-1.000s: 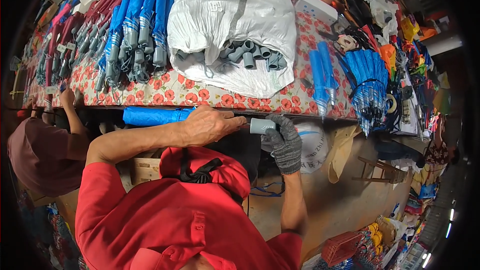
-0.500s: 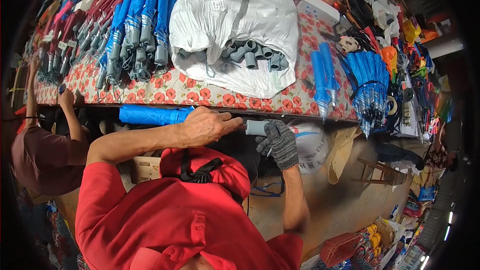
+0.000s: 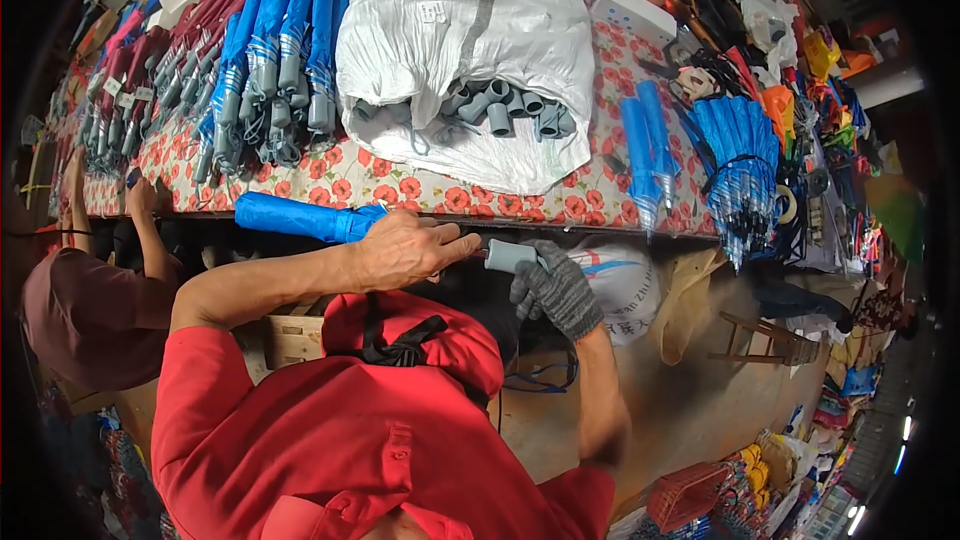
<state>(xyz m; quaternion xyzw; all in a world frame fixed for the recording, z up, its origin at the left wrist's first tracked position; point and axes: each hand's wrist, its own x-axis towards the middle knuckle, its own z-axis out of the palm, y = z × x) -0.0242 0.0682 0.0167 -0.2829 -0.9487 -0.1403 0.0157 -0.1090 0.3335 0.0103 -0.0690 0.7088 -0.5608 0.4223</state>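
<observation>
1. A crowded workshop stall seen from above: a long table [image 3: 420, 195] covered in a red-flowered cloth runs across the upper part of the view, with goods heaped along the right wall and floor.
2. On the table lie rows of folded blue umbrellas [image 3: 275, 50] with grey handles, darker red ones [image 3: 150, 60] further left, and a big white sack [image 3: 470, 30] with grey handles [image 3: 500, 110] spilling from its open mouth.
3. Right of the sack lie two rolled blue umbrellas [image 3: 645, 155], and beside them a fanned bundle of blue umbrellas [image 3: 740, 165] hangs over the table edge.
4. The person in the red shirt holds a folded blue umbrella [image 3: 300, 217] level, just below the front edge of the table.
5. The left hand [image 3: 405, 250], bare, is closed round the umbrella where the blue cloth ends, fingers pointing toward the handle.
6. The right hand [image 3: 555, 290], in a grey knit glove, grips the umbrella's grey handle [image 3: 508, 256]; the two hands sit close together, the handle between them.
7. The blue cloth part sticks out to the left of the left hand.
8. At far left another person in a dark maroon shirt [image 3: 80, 315] reaches an arm up to the table edge.
</observation>
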